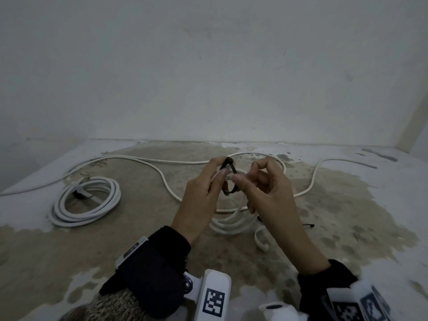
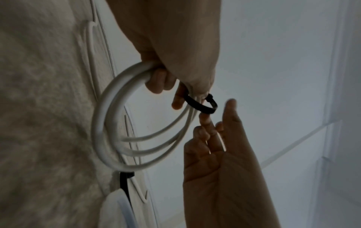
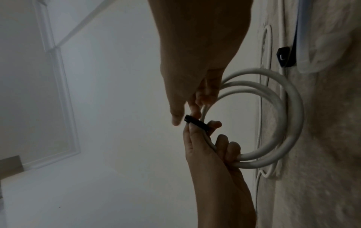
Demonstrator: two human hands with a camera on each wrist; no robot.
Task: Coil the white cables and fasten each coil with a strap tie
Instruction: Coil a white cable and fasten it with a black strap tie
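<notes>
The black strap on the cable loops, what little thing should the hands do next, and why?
Probably pull the black strap snug. It already loops round the white coil that the left hand holds up, but it looks slack, and the right hand pinches at it. A tied coil already lies on the floor.

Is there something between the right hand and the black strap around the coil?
Nothing visible. The right hand is already at the black strap, which loops around the coil held by the left hand.
</notes>
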